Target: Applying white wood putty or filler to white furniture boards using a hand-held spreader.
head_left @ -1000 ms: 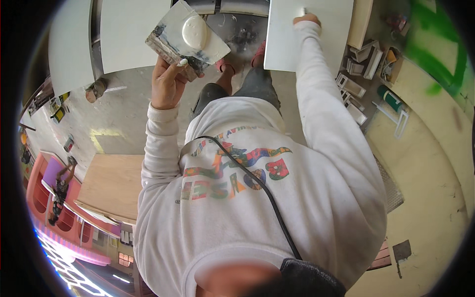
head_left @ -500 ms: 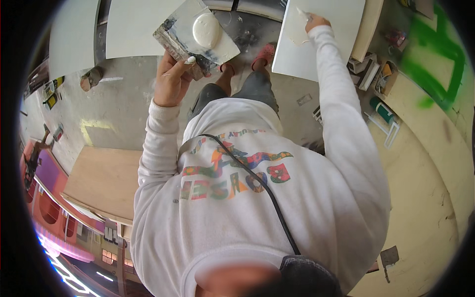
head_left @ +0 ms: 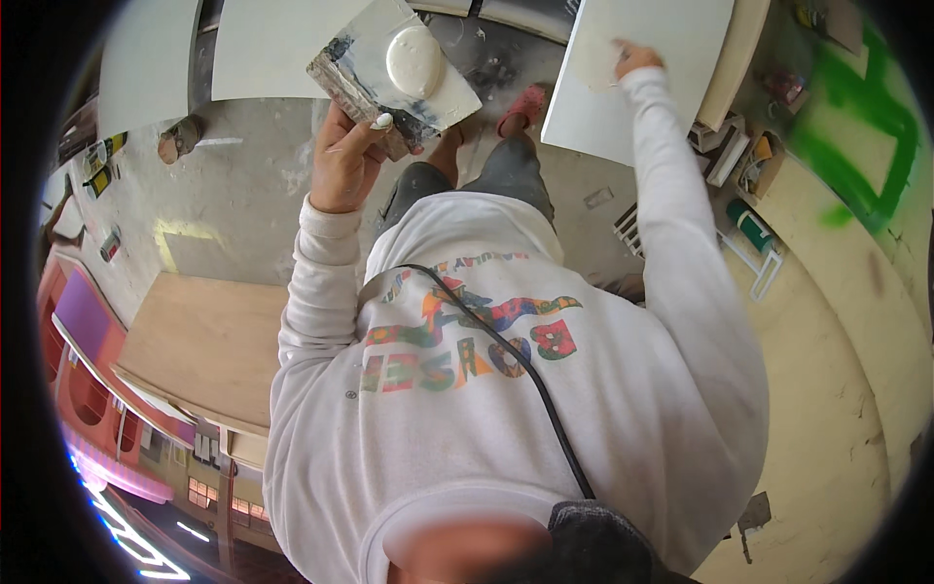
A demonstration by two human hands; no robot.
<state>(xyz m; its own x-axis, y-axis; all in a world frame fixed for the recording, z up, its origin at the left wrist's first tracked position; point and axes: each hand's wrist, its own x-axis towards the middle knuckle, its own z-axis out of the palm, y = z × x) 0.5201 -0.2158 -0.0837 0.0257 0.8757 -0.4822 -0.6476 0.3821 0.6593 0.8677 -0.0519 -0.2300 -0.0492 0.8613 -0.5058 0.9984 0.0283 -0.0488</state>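
Observation:
My left hand (head_left: 345, 161) grips the near edge of a square, paint-smeared board (head_left: 362, 49), thumb on top with a white smear on it. On that board lies a thick round dollop of white putty (head_left: 413, 61). Over on the right, my right hand (head_left: 639, 60) is closed, low against a white panel (head_left: 598, 122). A small piece sticks out to its left, too small to make out; whatever the fingers hold is mostly hidden. A faint off-white patch (head_left: 595, 70) shows on the panel beside the hand.
More white panels (head_left: 268, 58) stand at the far left. A wooden tabletop (head_left: 204, 341) is at the lower left. Beside the right-hand panel are small white frames (head_left: 722, 146), a green cylinder (head_left: 749, 226) and a board with green paint (head_left: 861, 127). A can (head_left: 180, 139) sits on the floor.
My right hand has slid right and slightly nearer over the panel, and the whitish blade-like piece seen beyond it no longer shows clearly. The left hand still holds the board with the putty.

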